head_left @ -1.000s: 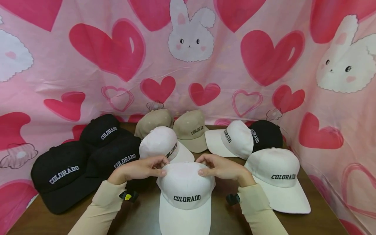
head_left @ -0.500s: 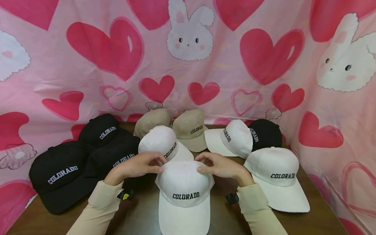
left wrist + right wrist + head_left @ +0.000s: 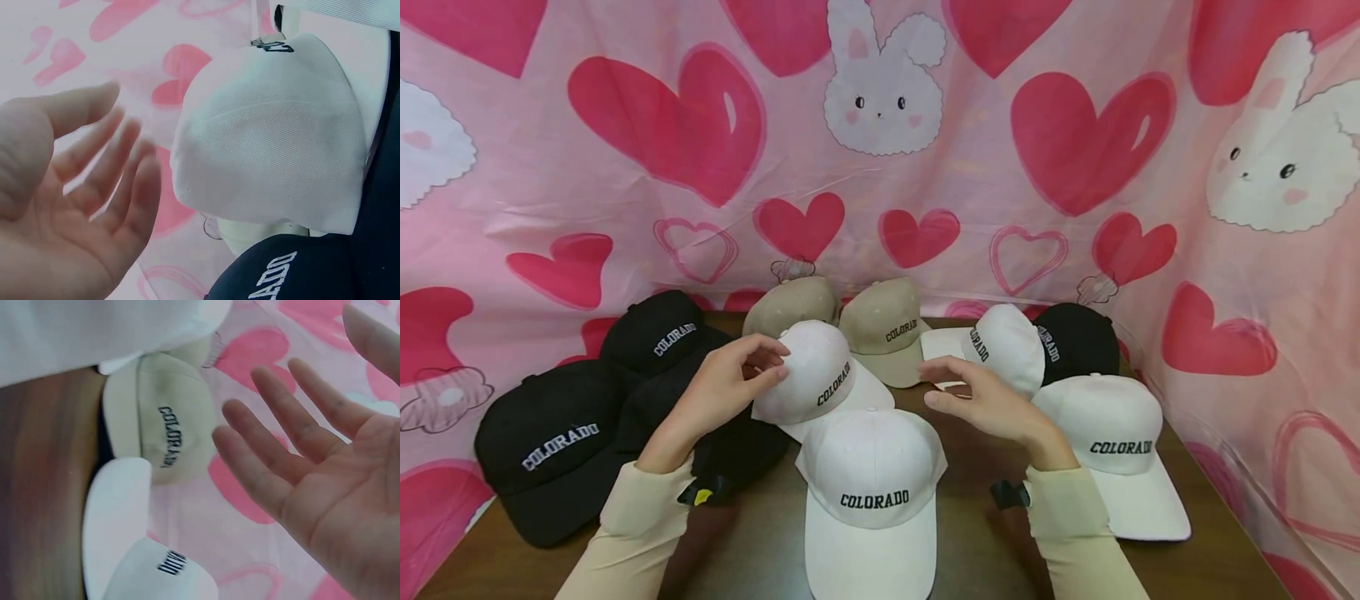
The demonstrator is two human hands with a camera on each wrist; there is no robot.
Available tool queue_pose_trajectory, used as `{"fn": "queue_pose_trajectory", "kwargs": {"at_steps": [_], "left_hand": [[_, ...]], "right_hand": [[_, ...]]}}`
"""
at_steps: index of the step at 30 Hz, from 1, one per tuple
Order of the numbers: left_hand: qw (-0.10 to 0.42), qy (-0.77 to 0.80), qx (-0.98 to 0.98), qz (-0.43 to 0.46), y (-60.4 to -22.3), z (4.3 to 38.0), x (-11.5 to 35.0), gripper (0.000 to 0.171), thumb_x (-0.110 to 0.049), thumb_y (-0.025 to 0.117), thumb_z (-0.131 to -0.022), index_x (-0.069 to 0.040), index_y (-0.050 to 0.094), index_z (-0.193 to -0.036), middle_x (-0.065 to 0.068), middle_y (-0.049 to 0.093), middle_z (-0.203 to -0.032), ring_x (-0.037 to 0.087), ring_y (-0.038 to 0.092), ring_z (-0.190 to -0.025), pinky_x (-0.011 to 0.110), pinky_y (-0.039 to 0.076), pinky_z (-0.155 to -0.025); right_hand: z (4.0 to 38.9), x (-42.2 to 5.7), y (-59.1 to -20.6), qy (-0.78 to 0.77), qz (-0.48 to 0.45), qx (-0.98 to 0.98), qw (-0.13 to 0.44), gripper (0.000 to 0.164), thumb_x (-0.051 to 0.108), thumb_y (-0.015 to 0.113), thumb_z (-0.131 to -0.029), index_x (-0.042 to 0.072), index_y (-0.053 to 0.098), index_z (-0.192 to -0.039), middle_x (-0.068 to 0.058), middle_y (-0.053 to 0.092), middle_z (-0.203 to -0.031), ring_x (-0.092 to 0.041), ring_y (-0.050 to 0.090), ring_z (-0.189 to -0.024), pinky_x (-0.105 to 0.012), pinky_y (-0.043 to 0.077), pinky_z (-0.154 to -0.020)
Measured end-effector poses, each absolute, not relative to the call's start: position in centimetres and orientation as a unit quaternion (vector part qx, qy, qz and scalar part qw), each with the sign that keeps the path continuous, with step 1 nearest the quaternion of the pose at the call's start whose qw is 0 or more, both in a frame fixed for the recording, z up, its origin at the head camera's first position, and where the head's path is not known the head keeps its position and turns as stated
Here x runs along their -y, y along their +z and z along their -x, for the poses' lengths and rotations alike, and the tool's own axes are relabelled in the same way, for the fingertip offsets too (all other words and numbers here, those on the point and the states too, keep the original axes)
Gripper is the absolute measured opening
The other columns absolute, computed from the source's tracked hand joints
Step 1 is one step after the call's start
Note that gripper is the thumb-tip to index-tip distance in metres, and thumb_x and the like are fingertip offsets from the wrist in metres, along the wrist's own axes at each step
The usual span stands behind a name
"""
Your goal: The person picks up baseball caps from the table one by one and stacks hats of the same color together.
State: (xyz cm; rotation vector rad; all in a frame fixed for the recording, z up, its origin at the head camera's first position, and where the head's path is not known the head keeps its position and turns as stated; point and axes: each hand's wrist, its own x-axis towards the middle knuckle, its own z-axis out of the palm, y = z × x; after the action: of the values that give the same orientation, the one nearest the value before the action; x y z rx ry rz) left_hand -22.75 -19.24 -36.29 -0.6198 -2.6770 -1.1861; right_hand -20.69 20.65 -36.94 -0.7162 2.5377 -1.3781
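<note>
The left hand point(image 3: 730, 379) and right hand point(image 3: 985, 400), fingers point(image 3: 145, 194) loosely spread, hold nothing beyond the front white cap point(image 3: 874, 462), which rests on the table point(image 3: 752, 550), visor point(image 3: 871, 560) to the front, probably so its lettering point(image 3: 874, 500) reads upright. Its crown is rounded and seamed; the rear white cap point(image 3: 808, 354) near the left hand shows finely ribbed fabric. Behind stand 2 beige caps point(image 3: 880, 317) before a heart-printed cloth point(image 3: 977, 175)
</note>
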Motion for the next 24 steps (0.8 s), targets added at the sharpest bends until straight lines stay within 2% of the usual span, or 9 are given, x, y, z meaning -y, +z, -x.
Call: {"fn": "queue_pose_trajectory", "kwargs": {"at_steps": [3, 7, 15, 24], "left_hand": [[0.105, -0.396, 0.894, 0.180, -36.2, 22.8, 19.6, 0.035, -0.023, 0.077, -0.100, -0.008, 0.067, -0.130, 0.012, 0.072, -0.119, 0.028, 0.069, -0.104, 0.044, 0.061, -0.094], [0.098, -0.407, 0.896, 0.148, -36.3, 23.0, 20.0, 0.048, -0.027, 0.075, -0.101, -0.004, 0.059, -0.141, 0.020, 0.064, -0.132, 0.036, 0.064, -0.119, 0.056, 0.053, -0.106], [0.015, -0.425, 0.898, 0.110, -37.2, 23.7, 20.4, 0.066, -0.035, 0.070, -0.104, -0.001, 0.043, -0.154, 0.026, 0.054, -0.149, 0.044, 0.057, -0.133, 0.058, 0.046, -0.113], [-0.060, -0.460, 0.882, 0.090, -38.0, 24.5, 20.4, 0.074, -0.045, 0.068, -0.104, -0.003, 0.039, -0.157, 0.026, 0.049, -0.154, 0.044, 0.052, -0.136, 0.061, 0.046, -0.112]], "right_hand": [[20.6, -21.0, -36.4, -0.469, 0.242, -0.849, 0.040, 0.049, 0.025, 0.073, -0.102, 0.008, 0.059, -0.146, -0.010, 0.063, -0.145, -0.030, 0.057, -0.138, -0.061, 0.039, -0.118], [20.5, -21.3, -35.8, -0.475, 0.241, -0.847, -0.001, 0.050, 0.022, 0.074, -0.101, 0.006, 0.058, -0.147, -0.013, 0.061, -0.147, -0.030, 0.055, -0.140, -0.059, 0.039, -0.120], [20.6, -21.2, -35.8, -0.476, 0.242, -0.845, -0.028, 0.054, 0.022, 0.075, -0.101, 0.013, 0.055, -0.151, -0.008, 0.058, -0.152, -0.028, 0.051, -0.145, -0.061, 0.035, -0.122], [20.9, -20.9, -36.3, -0.461, 0.238, -0.854, -0.038, 0.061, 0.023, 0.075, -0.101, 0.011, 0.049, -0.156, -0.011, 0.052, -0.158, -0.028, 0.046, -0.149, -0.058, 0.035, -0.122]]}}
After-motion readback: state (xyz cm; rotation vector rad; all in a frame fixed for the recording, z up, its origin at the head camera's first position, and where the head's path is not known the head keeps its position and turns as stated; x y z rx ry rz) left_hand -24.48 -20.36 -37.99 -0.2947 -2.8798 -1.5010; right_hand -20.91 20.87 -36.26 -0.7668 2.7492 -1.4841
